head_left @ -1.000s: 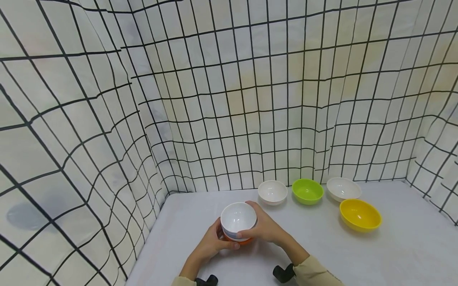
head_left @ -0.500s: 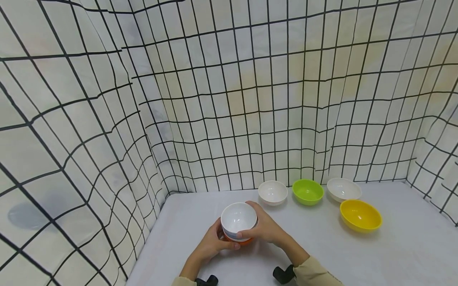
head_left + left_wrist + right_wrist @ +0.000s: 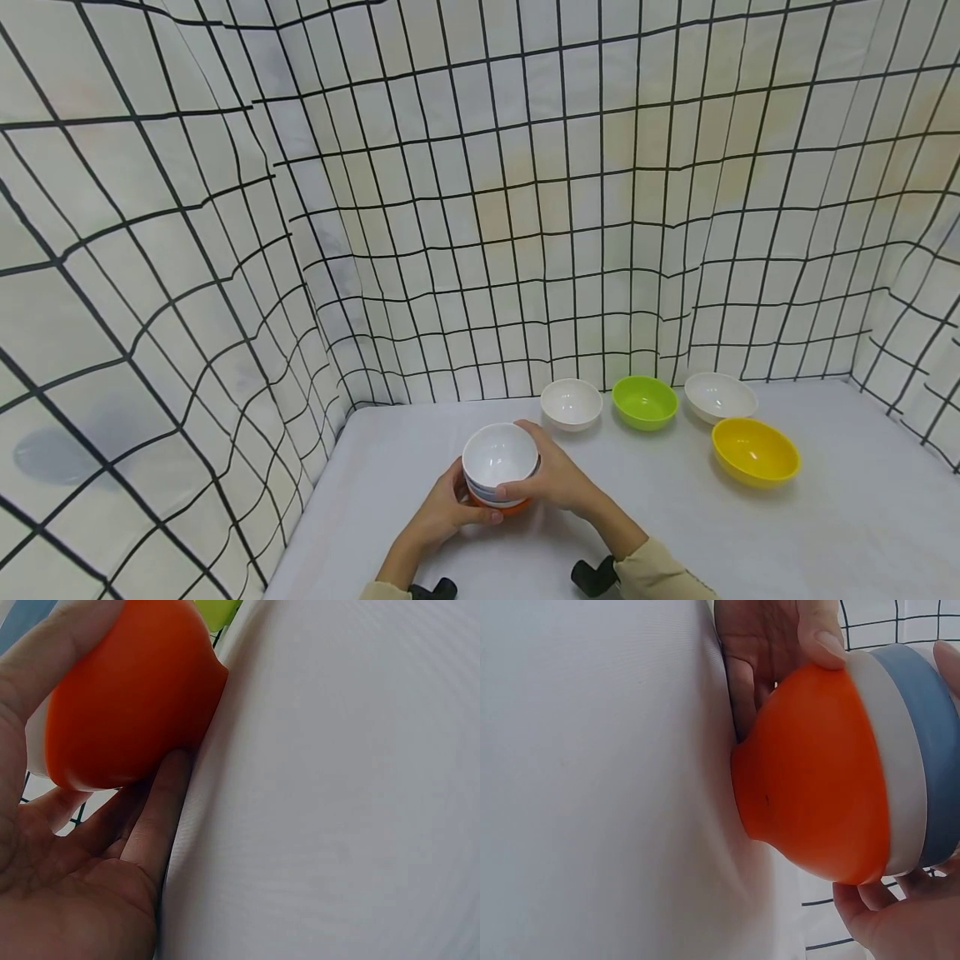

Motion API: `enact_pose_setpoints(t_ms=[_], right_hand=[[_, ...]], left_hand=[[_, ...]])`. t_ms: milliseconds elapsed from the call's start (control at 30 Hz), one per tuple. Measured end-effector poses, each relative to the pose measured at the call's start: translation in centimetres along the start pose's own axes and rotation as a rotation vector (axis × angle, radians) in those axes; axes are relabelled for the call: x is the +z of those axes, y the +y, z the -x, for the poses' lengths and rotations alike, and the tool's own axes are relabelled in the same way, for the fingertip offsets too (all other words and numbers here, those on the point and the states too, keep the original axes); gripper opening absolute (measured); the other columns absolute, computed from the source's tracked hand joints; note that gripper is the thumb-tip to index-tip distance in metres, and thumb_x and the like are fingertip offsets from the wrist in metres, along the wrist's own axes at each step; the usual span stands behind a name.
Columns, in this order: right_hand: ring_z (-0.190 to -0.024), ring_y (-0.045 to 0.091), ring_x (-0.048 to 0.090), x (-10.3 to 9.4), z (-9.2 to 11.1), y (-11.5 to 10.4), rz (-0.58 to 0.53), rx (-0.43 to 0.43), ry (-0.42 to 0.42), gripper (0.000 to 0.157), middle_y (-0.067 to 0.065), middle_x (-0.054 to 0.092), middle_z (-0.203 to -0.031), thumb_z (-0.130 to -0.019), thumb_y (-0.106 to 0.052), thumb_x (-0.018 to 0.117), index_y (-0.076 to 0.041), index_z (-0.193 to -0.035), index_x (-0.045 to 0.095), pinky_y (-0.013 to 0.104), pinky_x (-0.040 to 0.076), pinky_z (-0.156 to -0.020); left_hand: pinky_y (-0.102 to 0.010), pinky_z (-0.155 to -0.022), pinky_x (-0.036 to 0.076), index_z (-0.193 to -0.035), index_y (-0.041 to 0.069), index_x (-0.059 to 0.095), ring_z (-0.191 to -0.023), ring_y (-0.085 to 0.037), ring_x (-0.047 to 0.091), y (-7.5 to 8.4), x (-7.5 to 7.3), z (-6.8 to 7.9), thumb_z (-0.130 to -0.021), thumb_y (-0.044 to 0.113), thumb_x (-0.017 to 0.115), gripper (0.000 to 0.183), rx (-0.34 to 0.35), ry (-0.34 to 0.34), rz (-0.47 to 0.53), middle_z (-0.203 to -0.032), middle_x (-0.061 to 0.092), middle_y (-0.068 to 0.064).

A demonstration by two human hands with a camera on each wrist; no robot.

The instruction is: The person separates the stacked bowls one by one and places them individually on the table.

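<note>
A stack of bowls stands on the white-covered table between both hands. Lowest is an orange bowl [image 3: 810, 772], its foot at the cloth in the right wrist view. Above its rim show a white band of a bowl [image 3: 892, 765] and a blue bowl [image 3: 924, 727]. From the head view, the white inside of the top bowl [image 3: 500, 452] faces up. My left hand [image 3: 442, 504] grips the orange bowl low on the left, thumb in front and fingers behind. Curled round the upper bowls from the right is my right hand [image 3: 555, 473], its thumb across their front.
Along the back stand a white bowl [image 3: 572, 405], a lime green bowl [image 3: 645, 403] and another white bowl [image 3: 720, 397]. A yellow bowl [image 3: 755, 452] sits nearer on the right. White walls with a black grid [image 3: 487, 250] rise behind and at the sides.
The top bowl and my right hand sit very slightly higher than before. My left hand stays on the orange bowl, and the other bowls have not moved.
</note>
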State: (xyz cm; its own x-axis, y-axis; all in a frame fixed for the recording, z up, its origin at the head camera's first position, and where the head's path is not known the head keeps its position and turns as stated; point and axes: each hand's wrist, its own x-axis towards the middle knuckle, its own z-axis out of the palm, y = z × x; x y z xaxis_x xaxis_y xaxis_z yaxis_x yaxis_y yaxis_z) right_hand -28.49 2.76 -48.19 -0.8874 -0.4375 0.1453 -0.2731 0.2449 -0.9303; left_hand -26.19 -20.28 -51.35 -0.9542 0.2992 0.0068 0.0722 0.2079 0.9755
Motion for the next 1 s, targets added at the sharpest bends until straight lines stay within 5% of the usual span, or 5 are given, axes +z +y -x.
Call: enact_pose_setpoints(t_ms=[300, 1000], right_hand=[[-0.128, 0.022, 0.058, -0.3, -0.2, -0.2, -0.033, -0.019, -0.004, 0.095, 0.001, 0.057, -0.141, -0.074, -0.039, 0.092, -0.021, -0.151, 0.040, 0.051, 0.049, -0.112], [-0.126, 0.027, 0.058, -2.0, 0.0, -1.5, -0.013, 0.020, 0.049, 0.105, 0.005, 0.056, -0.142, -0.071, -0.040, 0.093, -0.021, -0.156, 0.034, 0.053, 0.053, -0.106]], left_hand=[[-0.058, -0.127, 0.027, -0.155, 0.018, 0.038, -0.149, -0.034, 0.040, -0.4, -0.2, -0.1, -0.072, 0.016, 0.094, 0.100, 0.012, -0.010, 0.000, -0.154, 0.050, -0.008], [-0.059, -0.126, 0.030, -0.158, 0.016, 0.034, -0.148, -0.037, 0.042, -0.1, -0.1, 0.0, -0.072, 0.015, 0.093, 0.104, 0.002, -0.006, -0.003, -0.155, 0.049, -0.010]])
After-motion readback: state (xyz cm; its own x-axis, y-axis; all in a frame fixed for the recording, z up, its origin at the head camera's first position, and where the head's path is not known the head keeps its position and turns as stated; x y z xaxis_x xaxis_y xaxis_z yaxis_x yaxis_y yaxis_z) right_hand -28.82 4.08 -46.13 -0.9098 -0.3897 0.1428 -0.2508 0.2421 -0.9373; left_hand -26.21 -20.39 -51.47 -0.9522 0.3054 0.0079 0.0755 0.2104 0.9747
